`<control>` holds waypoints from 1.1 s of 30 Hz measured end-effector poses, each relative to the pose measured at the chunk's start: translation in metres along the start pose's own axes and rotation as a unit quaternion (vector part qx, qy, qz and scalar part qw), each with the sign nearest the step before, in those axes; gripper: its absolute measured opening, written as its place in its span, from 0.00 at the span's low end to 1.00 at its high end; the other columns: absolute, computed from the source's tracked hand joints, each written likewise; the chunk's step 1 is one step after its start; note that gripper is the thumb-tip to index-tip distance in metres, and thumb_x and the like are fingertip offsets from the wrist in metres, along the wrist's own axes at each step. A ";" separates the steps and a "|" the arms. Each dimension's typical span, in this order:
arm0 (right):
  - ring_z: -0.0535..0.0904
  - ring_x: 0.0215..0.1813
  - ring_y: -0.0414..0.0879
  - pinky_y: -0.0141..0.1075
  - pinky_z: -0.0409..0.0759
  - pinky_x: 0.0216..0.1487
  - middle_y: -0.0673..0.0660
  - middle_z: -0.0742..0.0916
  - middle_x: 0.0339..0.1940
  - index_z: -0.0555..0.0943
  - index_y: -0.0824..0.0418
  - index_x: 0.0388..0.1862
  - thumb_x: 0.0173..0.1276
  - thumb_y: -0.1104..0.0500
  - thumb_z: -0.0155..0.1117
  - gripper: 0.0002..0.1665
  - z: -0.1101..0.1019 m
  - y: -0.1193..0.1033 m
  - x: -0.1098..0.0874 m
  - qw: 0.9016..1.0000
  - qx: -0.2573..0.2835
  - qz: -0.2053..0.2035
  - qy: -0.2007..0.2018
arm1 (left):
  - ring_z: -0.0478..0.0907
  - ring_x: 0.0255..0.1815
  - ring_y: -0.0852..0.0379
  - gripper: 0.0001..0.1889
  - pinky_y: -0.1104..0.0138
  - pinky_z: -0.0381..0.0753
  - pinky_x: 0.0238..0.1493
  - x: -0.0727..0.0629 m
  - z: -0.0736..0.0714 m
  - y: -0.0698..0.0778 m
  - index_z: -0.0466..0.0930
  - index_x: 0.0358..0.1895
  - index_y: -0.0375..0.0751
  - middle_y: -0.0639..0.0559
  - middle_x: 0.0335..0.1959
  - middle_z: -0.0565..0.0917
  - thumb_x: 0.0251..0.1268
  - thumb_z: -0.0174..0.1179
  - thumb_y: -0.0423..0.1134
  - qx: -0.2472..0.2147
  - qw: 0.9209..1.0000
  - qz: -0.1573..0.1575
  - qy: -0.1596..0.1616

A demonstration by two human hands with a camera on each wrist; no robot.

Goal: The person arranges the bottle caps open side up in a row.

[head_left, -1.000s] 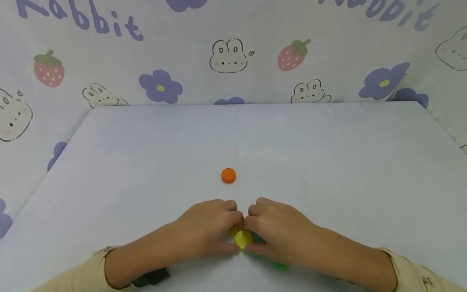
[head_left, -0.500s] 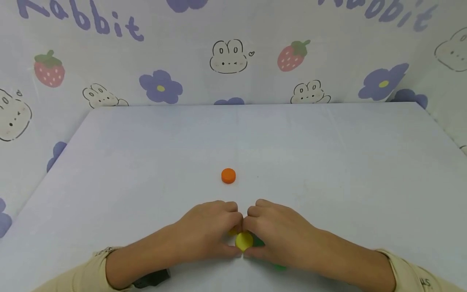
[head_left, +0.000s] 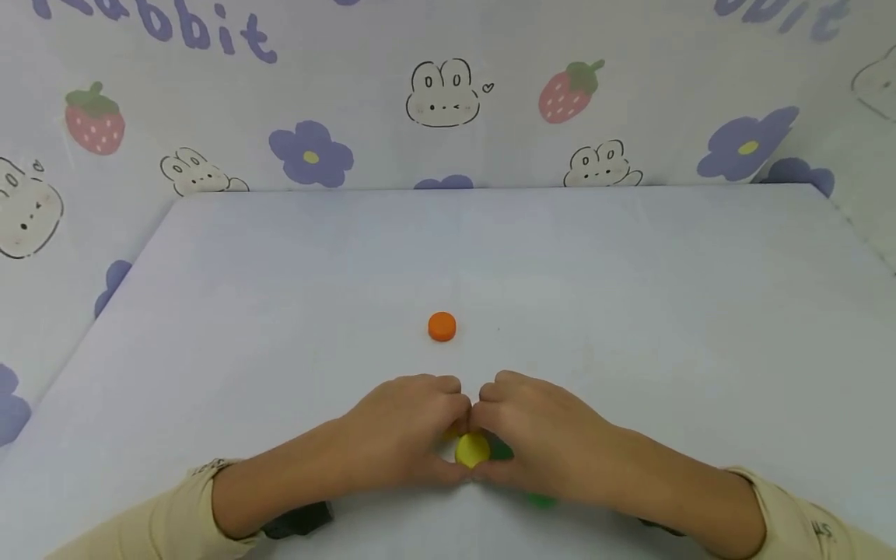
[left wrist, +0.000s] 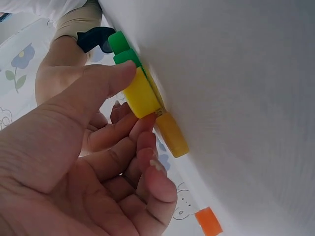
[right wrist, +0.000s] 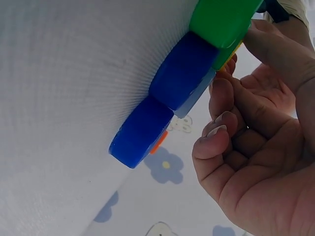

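Note:
A round yellow disc [head_left: 472, 451] is between my two hands, just above the tabletop. My left hand [head_left: 409, 432] pinches it from the left, thumb along its near edge and fingers at its far side. From the other side my right hand [head_left: 549, 432] holds it likewise, the thumb tips almost meeting. In the left wrist view the yellow disc [left wrist: 140, 98] shows side-on under the left thumb. Beside it lies a darker yellow disc [left wrist: 172, 135]. Green discs [head_left: 541, 500] sit partly hidden under the right hand. Two blue discs [right wrist: 184, 71] and a light-blue piece [right wrist: 197, 93] show in the right wrist view.
An orange disc [head_left: 442, 327] lies alone on the white tabletop [head_left: 630, 311] beyond the hands. A dark object [head_left: 301, 519] is partly hidden by the left forearm. A cloth [head_left: 504, 140] printed with rabbits, flowers and strawberries hangs behind the table.
The thumbs have drawn together at the near edge of the yellow disc. The head view has tilted down slightly, so everything sits a little higher. The orange disc stays put.

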State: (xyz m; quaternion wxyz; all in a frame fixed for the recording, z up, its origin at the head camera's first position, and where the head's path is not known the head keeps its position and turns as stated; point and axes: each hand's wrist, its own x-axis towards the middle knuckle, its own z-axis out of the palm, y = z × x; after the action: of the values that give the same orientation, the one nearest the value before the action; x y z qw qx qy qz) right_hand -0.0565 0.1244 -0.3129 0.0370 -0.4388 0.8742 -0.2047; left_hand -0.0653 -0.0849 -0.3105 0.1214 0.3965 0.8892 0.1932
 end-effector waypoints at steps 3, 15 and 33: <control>0.67 0.33 0.35 0.26 0.70 0.35 0.39 0.76 0.28 0.85 0.53 0.36 0.56 0.52 0.83 0.15 -0.002 0.000 0.001 1.000 0.005 0.002 0.005 | 0.66 0.26 0.65 0.13 0.73 0.69 0.29 0.001 -0.001 0.000 0.82 0.34 0.45 0.62 0.26 0.70 0.55 0.77 0.46 -0.003 1.000 -0.004 0.007; 0.73 0.36 0.35 0.28 0.74 0.36 0.41 0.85 0.37 0.85 0.56 0.43 0.59 0.53 0.82 0.17 -0.012 0.002 0.000 0.999 0.031 0.010 0.033 | 0.68 0.28 0.64 0.14 0.73 0.71 0.29 0.000 -0.010 -0.003 0.82 0.35 0.44 0.59 0.29 0.74 0.52 0.77 0.43 0.004 0.999 -0.002 0.048; 0.78 0.42 0.39 0.31 0.79 0.41 0.42 0.86 0.42 0.85 0.54 0.48 0.60 0.58 0.81 0.18 -0.018 0.006 -0.002 0.998 0.038 -0.022 0.041 | 0.71 0.30 0.65 0.13 0.72 0.74 0.32 0.003 -0.013 -0.003 0.83 0.39 0.42 0.59 0.32 0.79 0.57 0.74 0.44 -0.033 0.999 -0.016 0.032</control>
State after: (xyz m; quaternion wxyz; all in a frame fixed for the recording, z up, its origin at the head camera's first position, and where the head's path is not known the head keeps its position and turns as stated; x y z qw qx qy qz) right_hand -0.0640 0.1351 -0.2986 0.0128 -0.4472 0.8568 -0.2565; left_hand -0.0740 -0.0877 -0.3007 0.1088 0.3719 0.8918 0.2336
